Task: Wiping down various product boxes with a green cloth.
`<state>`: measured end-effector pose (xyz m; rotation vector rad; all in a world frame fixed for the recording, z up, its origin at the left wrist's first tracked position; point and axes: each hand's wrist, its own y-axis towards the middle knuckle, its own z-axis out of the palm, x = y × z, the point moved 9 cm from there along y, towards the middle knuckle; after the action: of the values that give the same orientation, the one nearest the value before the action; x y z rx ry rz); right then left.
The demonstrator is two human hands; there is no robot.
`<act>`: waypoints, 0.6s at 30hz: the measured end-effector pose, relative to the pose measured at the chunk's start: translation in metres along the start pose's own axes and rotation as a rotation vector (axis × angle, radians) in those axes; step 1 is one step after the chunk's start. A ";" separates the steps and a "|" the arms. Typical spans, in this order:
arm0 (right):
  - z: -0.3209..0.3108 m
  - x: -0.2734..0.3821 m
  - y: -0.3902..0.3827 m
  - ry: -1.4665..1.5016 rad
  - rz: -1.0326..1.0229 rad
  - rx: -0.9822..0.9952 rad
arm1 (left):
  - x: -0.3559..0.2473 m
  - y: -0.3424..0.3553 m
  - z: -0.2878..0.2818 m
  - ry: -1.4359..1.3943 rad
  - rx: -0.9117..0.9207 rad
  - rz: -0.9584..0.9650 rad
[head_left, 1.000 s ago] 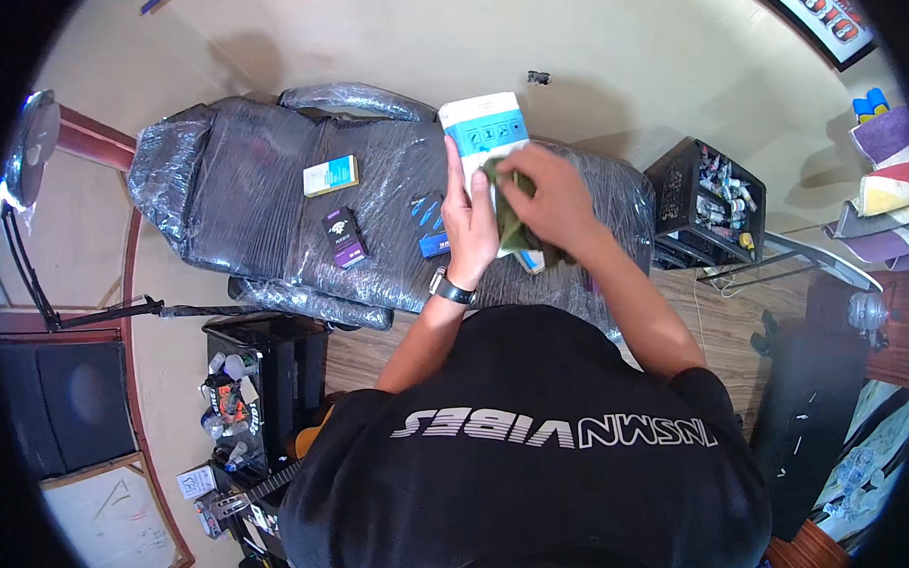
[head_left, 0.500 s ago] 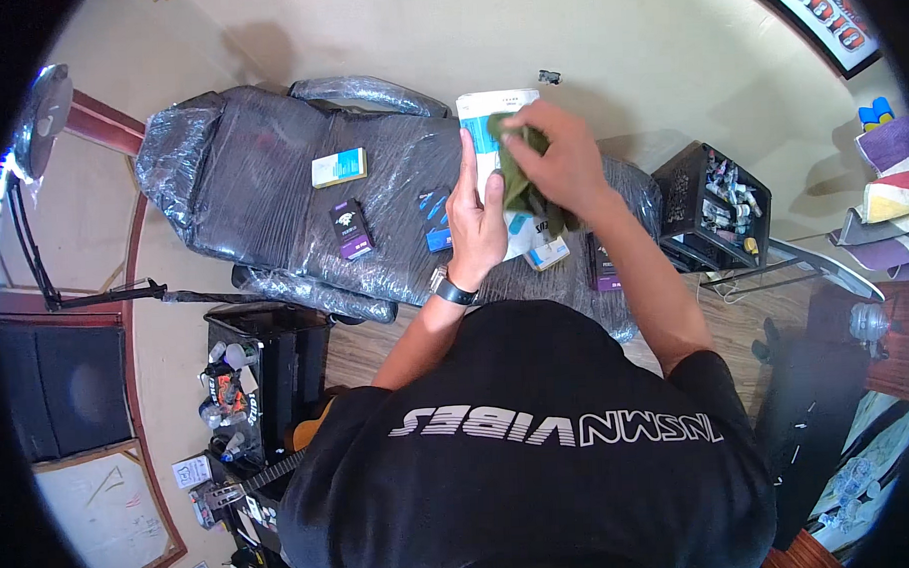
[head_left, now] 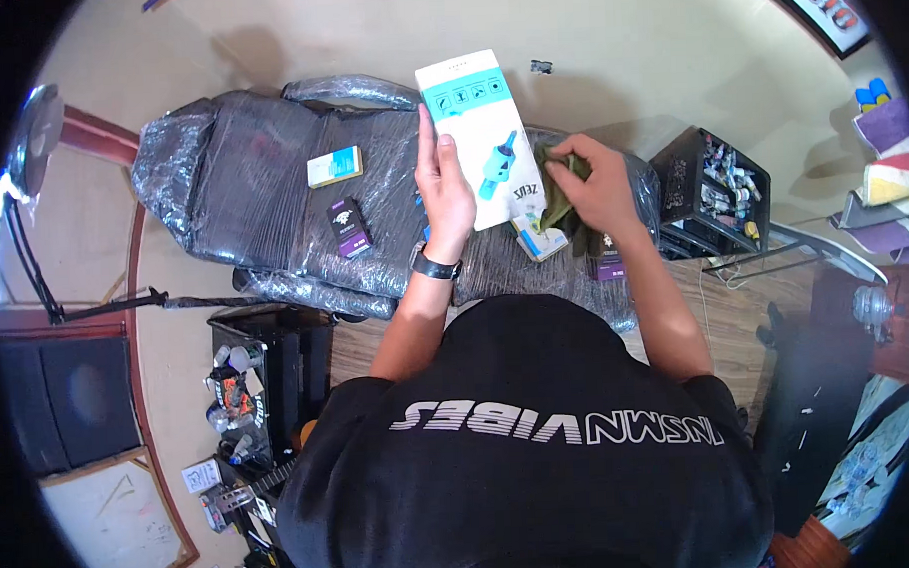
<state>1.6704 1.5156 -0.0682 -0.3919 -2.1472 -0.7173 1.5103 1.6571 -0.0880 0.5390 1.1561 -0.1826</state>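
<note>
- Left hand (head_left: 447, 192) grasps a white-and-blue box (head_left: 484, 133) by its left side (thumb on the front).
- Right hand (head_left: 603, 187) pinches a green cloth (head_left: 557, 202) at the box's right side.

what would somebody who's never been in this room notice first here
Probably the large white and blue box, held up in the person's left hand near the middle of the view. Just to its right, the right hand grips a crumpled green cloth. Beneath them stretches a long dark padded recliner, wrapped in shiny clear plastic, with smaller boxes lying on it.
</note>
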 end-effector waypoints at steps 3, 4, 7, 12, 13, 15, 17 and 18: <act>-0.001 -0.036 -0.002 0.751 0.311 -0.010 | 0.015 -0.009 0.019 -0.156 0.094 -0.124; 0.000 -0.032 -0.002 0.856 0.290 -0.026 | 0.021 -0.013 0.026 -0.193 0.103 -0.178; -0.008 -0.015 -0.001 0.696 0.143 -0.086 | 0.032 -0.020 0.036 -0.260 0.112 -0.284; -0.023 -0.040 0.023 0.827 0.227 -0.247 | 0.042 -0.037 0.051 -0.279 0.265 -0.350; -0.020 -0.043 0.024 0.831 0.232 -0.245 | 0.043 -0.038 0.051 -0.275 0.262 -0.355; -0.011 -0.056 0.022 0.867 0.270 -0.264 | 0.048 -0.037 0.047 -0.269 0.209 -0.377; 0.007 -0.082 0.006 0.820 0.303 -0.246 | 0.062 -0.031 0.036 -0.298 0.119 -0.374; 0.021 -0.088 -0.005 0.758 0.336 -0.151 | 0.069 -0.026 0.028 -0.317 0.077 -0.371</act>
<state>1.7088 1.5215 -0.1497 -0.4555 -1.2828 -0.6907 1.5507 1.6300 -0.1498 0.3427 0.9325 -0.6132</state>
